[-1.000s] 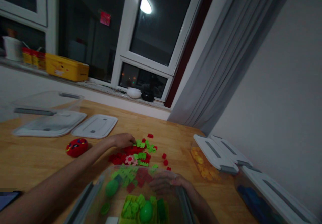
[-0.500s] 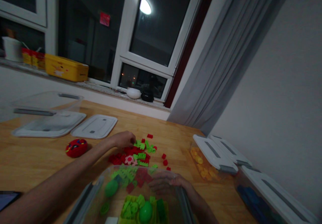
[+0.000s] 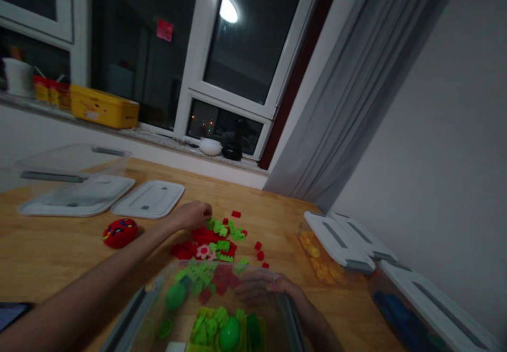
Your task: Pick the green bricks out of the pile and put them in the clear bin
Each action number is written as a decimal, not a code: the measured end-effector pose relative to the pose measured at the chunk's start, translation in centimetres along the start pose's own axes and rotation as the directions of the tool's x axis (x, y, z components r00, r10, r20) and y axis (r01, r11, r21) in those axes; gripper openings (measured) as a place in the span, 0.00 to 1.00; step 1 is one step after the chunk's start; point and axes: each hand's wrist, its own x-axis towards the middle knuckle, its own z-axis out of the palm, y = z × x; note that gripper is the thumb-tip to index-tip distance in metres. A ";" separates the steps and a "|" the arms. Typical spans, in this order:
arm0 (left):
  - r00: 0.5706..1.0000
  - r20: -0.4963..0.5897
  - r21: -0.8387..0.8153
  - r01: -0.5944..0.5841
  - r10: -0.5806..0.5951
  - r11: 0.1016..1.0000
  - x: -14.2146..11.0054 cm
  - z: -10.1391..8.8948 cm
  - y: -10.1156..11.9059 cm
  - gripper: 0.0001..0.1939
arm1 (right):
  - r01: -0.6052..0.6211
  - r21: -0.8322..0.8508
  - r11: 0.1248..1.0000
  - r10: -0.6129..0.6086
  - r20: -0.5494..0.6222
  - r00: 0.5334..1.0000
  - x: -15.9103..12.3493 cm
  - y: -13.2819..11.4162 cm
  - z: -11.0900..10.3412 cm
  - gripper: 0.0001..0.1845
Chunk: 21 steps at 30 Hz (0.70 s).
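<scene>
Beyond the clear plastic box (image 3: 130,317), knobbed green plastic bricks (image 3: 223,246) seem light, stiff, side-pinchable; left hand's (image 3: 195,215) and right hand's (image 3: 269,284) grips unclear.

Through my distant camera I see a pale wood-grain table (image 3: 277,215). Toward its far left corner are a clear plastic box with grey handles (image 3: 75,162) and white rectangular plastic lids (image 3: 148,199). Nearer along the left lies a round red toy with blue and yellow marks (image 3: 120,233). Mid-table I make out a loose heap of red and lime-green plastic bricks (image 3: 209,236), with a pink flower piece (image 3: 203,251) among them. Toward the near edge is a clear, grey-handled box with green contents (image 3: 127,315). Along the right side stand white-lidded clear boxes (image 3: 336,241). Near left lies a flat, dark-edged device (image 3: 11,315).
</scene>
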 end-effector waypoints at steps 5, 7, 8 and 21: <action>0.998 -0.006 0.012 0.063 -0.063 0.998 0.1 1.0 -0.5 0.14 | -0.001 0.003 1.000 0.001 0.015 1.000 0.0 0.2 -0.1 0.28; 0.997 -0.004 0.017 0.075 -0.075 0.997 0.0 1.2 -0.5 0.14 | 0.001 0.004 1.000 -0.001 0.010 1.000 -0.1 0.1 0.0 0.28; 0.997 -0.003 0.018 0.073 -0.072 0.997 0.1 1.2 -0.5 0.14 | 0.003 0.003 1.000 -0.003 0.006 1.000 -0.1 0.1 0.0 0.28; 0.998 0.027 0.073 -0.051 0.049 0.996 0.0 1.2 0.2 0.17 | 0.004 -0.009 1.000 -0.004 0.011 1.000 -0.1 0.2 -0.2 0.28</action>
